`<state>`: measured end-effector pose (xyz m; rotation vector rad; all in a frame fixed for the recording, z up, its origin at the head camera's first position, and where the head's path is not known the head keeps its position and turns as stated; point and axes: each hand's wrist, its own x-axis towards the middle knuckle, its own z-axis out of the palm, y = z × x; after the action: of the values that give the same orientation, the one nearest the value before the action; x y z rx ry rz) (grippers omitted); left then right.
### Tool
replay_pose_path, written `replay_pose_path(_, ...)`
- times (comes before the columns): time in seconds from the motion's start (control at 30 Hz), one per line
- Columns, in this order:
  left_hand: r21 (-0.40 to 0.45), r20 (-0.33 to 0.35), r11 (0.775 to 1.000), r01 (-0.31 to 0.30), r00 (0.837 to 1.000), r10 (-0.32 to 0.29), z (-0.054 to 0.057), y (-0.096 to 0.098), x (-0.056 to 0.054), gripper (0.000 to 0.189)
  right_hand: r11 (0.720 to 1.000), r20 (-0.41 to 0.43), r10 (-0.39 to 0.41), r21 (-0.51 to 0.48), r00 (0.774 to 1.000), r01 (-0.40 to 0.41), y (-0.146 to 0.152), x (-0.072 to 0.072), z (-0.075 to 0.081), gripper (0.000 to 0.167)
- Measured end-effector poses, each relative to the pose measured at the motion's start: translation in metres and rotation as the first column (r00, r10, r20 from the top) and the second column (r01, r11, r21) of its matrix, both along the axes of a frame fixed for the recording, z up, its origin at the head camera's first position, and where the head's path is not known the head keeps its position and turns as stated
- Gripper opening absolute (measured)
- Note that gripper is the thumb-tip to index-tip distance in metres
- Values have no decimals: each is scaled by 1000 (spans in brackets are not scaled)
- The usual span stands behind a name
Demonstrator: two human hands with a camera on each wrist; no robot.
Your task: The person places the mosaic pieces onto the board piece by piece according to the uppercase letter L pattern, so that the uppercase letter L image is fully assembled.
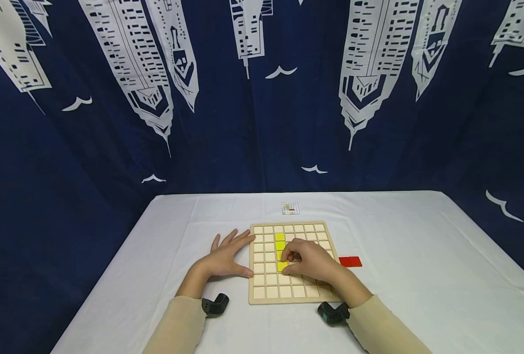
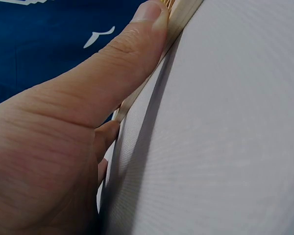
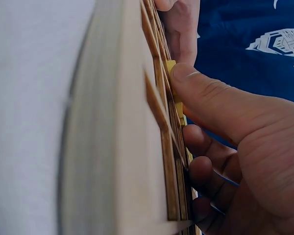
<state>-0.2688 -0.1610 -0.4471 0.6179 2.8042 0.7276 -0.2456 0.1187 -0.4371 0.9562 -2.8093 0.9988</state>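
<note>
**Yellow squares [image 1: 280, 245] in a wooden grid, right hand [image 1: 310, 258] at the lowest**

Head view: the yellow squares run in one column on the gridded board [image 1: 272, 292], left of its middle. Whether they are joined or separate I cannot tell. The right hand, fingers curled, pinches around the lowest square between thumb and forefinger. The left hand [image 1: 226, 258] is spread with nothing in its grasp, its thumb and fingertips against the board's left edge. A red piece [image 1: 350, 261] lies by the right edge, and a small printed card [image 1: 290, 208] lies beyond the far edge on the white cloth [image 1: 399, 236].

Left wrist view: the thumb rests along the board's pale wooden edge. That edge looks stiff and should give a firm place to brace.

Right wrist view: the thumb tip meets yellow, with the curled fingertips close to the raised slats. The yellow looks thin, light and rigid, probably smooth enough to slip. Opposite side edges seem the best hold, since the slats likely leave little room for fingertips; the flat top would offer poor purchase.
</note>
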Motion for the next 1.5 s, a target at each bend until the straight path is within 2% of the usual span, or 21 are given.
replay_pose_path(0.5,-6,1,1000,2,1000,-2,2,2,-1,105,1000,22,-3,-8,1000,3,2,0,1,20)
replay_pose_path(0.8,-28,-6,999,29,1000,-29,4,1,0,91,999,25,13,-38,1000,-12,3,0,-1,19)
replay_pose_path(1.27,-11,-24,1000,21,999,-21,1,0,1,88,998,7,54,-27,998,-54,1,-2,-3,18)
replay_pose_path(1.37,-8,-26,1000,23,999,-23,1,0,1,88,996,38,82,-36,996,-80,4,-2,1,17)
replay_pose_path(1.5,-4,-19,1000,29,999,-29,1,-1,1,89,991,143,123,-73,982,-114,13,-3,9,20)
